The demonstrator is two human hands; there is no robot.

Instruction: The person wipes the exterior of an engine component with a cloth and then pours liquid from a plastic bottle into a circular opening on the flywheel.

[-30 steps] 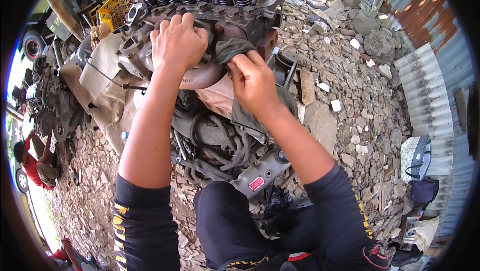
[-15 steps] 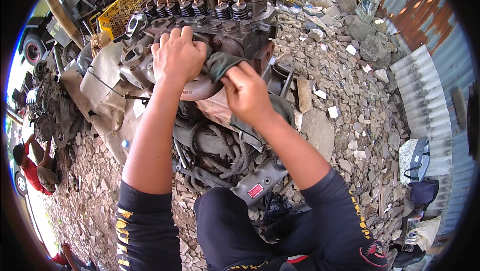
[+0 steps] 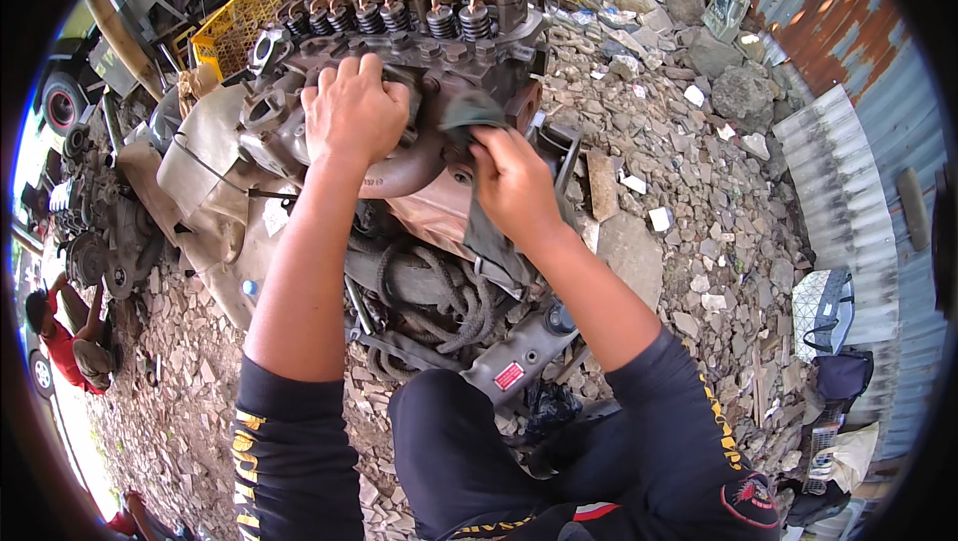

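Observation:
A dirty engine (image 3: pixel 429 57) with exposed valve springs (image 3: pixel 474 24) fills the upper middle, a curved metal manifold (image 3: pixel 404 177) on its near side. My left hand (image 3: pixel 355 112) grips the top of the manifold, fingers curled over metal. My right hand (image 3: pixel 511 174) is closed on a dark green cloth (image 3: pixel 467 114), held against the engine just right of the manifold and hanging down below the hand. Coiled black hoses (image 3: pixel 429 301) lie below the engine, beside a grey metal cover (image 3: pixel 514 356) with a red label, near my knees.
A yellow crate (image 3: pixel 244 22) stands at the back left. Another person (image 3: pixel 72 346) in red crouches at the left by engine parts (image 3: pixel 95 242). Broken rubble (image 3: pixel 699 242) covers the ground. A corrugated metal wall (image 3: pixel 838 12) runs along the right, with bags (image 3: pixel 823 311) beside it.
My right hand and the cloth have shifted slightly right along the engine, uncovering more metal beside the manifold. My left hand stays gripping in the same place.

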